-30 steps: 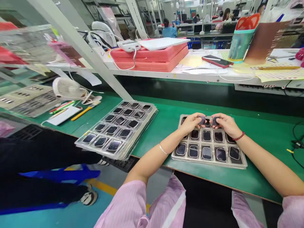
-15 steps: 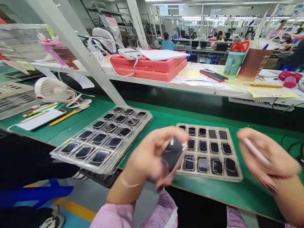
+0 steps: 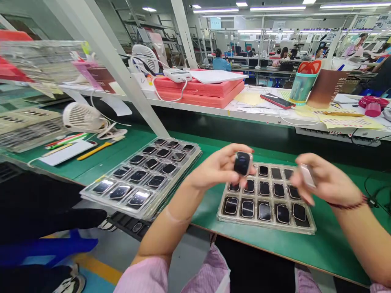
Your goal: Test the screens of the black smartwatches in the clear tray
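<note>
Between the thumb and fingers of my left hand [image 3: 218,169] is a dark watch-like piece [image 3: 242,163] with a thin metallic rim, its dark face turned toward me. My right hand [image 3: 328,181] grips a small pale flat piece [image 3: 307,176], blurred by motion. Both hands are raised over a clear plastic tray [image 3: 267,229] with rows of dark rounded-square pieces in its pockets; my hands hide part of its far rows. To the left lies a stack of clear trays [image 3: 180,179] with similar dark pieces in the top one.
A small white fan [image 3: 82,117], a yellow-handled tool [image 3: 94,150] and a white slab [image 3: 67,152] lie at the left of the green table [image 3: 214,234]. Behind runs a white shelf [image 3: 253,115] with red foam [image 3: 201,91], a phone [image 3: 277,101] and a cup. People sit far back.
My left hand has moved up and right, and its piece now shows its face clearly. My right hand has shifted slightly left and up, nearer the tray. The camera view has shifted a little.
</note>
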`<action>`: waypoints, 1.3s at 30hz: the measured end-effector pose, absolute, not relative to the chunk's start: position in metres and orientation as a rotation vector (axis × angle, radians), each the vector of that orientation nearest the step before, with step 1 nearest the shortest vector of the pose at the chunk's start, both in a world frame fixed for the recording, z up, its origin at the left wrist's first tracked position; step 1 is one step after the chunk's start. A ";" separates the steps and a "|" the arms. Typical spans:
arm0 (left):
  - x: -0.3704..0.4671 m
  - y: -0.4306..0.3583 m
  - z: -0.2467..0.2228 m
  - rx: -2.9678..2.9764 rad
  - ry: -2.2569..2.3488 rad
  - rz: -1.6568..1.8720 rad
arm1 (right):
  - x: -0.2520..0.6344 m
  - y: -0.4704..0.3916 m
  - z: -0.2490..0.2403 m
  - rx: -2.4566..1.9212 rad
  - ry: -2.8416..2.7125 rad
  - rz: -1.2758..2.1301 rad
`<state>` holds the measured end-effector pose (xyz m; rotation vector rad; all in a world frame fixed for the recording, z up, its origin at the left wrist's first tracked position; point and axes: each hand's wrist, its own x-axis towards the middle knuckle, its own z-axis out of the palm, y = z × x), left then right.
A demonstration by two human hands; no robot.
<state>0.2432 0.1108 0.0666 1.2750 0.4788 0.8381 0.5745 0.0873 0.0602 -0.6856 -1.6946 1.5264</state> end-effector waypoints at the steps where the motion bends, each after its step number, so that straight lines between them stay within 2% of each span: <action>1: 0.257 0.125 0.058 1.320 0.482 0.794 | 0.567 0.098 0.052 -0.717 -1.639 1.561; 7: 0.314 0.179 -0.009 1.406 0.862 0.810 | 0.543 0.158 -0.014 -1.065 -1.426 1.465; 13: 0.319 0.179 -0.040 1.347 0.866 0.850 | 0.542 0.164 -0.044 -1.056 -1.443 1.466; 39: 0.312 0.179 -0.060 1.394 0.797 0.911 | 0.546 0.165 -0.058 -0.995 -1.613 1.389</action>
